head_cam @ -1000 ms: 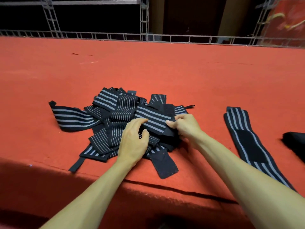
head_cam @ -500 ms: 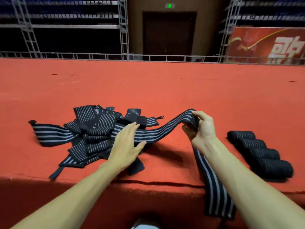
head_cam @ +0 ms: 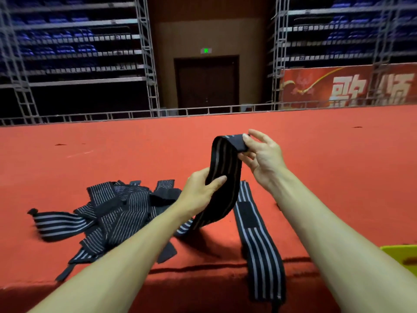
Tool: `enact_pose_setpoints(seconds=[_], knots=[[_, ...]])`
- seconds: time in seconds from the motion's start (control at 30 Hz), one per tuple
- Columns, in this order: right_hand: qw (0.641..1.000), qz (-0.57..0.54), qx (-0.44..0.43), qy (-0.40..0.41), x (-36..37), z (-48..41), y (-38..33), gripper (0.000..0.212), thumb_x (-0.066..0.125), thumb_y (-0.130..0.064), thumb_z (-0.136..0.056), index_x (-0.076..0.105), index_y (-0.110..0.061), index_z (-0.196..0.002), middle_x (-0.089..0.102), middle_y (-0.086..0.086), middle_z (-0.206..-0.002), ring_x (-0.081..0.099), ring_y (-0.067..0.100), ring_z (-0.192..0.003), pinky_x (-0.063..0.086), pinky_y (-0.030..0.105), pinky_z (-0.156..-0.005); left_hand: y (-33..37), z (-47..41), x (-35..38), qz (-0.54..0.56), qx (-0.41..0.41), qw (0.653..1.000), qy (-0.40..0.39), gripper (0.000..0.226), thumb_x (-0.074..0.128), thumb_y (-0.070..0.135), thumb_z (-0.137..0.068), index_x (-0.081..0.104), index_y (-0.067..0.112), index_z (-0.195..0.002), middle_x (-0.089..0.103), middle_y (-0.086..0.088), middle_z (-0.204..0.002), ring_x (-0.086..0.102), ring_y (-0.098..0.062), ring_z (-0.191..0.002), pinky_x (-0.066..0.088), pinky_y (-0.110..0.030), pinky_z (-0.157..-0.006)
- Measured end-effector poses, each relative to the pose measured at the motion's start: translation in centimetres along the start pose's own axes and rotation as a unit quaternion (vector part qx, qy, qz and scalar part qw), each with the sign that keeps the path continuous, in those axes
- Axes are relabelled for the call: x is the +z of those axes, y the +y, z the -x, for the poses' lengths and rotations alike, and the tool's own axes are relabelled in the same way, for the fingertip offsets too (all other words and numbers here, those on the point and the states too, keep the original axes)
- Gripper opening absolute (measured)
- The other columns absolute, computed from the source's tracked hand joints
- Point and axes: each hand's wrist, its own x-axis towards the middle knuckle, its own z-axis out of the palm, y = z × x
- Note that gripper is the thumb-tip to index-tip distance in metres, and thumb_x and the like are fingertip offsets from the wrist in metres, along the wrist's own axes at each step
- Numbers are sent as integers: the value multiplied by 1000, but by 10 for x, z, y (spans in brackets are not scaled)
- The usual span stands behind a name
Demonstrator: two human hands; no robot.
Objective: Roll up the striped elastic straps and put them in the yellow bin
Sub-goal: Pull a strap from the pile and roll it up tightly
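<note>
Head view showed the strap (head_cam: 223, 175) hanging steeply, the right hand (head_cam: 265, 160) with fingers (head_cam: 249, 143) pinching its top end, the left hand (head_cam: 198, 192) clasping just below.

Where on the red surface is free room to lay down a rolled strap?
Bare carpet stretches from the strap pile back to the railing, and also between the flat strap and the yellow bin. Crowded: the near left, under the pile and the held strap.

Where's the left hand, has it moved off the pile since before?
Yes. The left hand lifted off the pile, up and rightward, and grips the raised strap.
</note>
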Motion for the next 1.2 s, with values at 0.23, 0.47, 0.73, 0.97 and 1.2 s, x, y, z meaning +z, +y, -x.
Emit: enact_pose_setpoints(seconds=[0.23, 0.47, 0.73, 0.97, 1.2], knots=[[990, 102, 50, -89, -14, 10, 8, 22, 61, 1, -90, 64, 5, -111, 64, 15, -88, 67, 13, -64, 55, 17, -58, 24, 6, -8, 199, -40, 979, -1, 31, 54, 28, -97, 52, 25, -127, 70, 3, -94, 70, -15, -82, 57, -30, -66], [947, 283, 10, -152, -15, 12, 14, 20, 65, 3, -87, 65, 7, -107, 61, 18, -94, 66, 21, -80, 60, 25, -69, 16, 10, -9, 136, -36, 989, 45, 18, 56, 6, -96, 69, 7, -107, 70, -4, -77, 64, -9, -64, 52, -20, -61], [867, 477, -130, -66, -18, 6, 31, 11, 78, -17, -79, 69, -19, -85, 60, -2, -86, 46, -1, -66, 40, 26, -69, 18, 11, -6, 168, -24, 983, 70, 17, 55, 5, -96, 70, 13, -96, 71, -8, -80, 64, -11, -68, 56, -22, -65], [866, 456, -180, -103, -8, 10, 31, 25, 78, -12, -78, 60, -27, -69, 66, -1, -85, 59, 14, -78, 44, 30, -75, 5, 12, -18, 166, -32, 983, 70, 16, 57, 8, -95, 72, 8, -99, 71, -8, -78, 62, -11, -64, 54, -23, -64], [892, 382, -241, 28, 16, 10, 26, 15, 69, -16, -89, 55, -18, -84, 58, -10, -78, 54, 0, -73, 42, 11, -65, 4, 19, -21, 190, -48, 979, 57, 16, 56, 14, -97, 72, 15, -93, 74, -2, -84, 68, -13, -75, 56, -25, -71]])
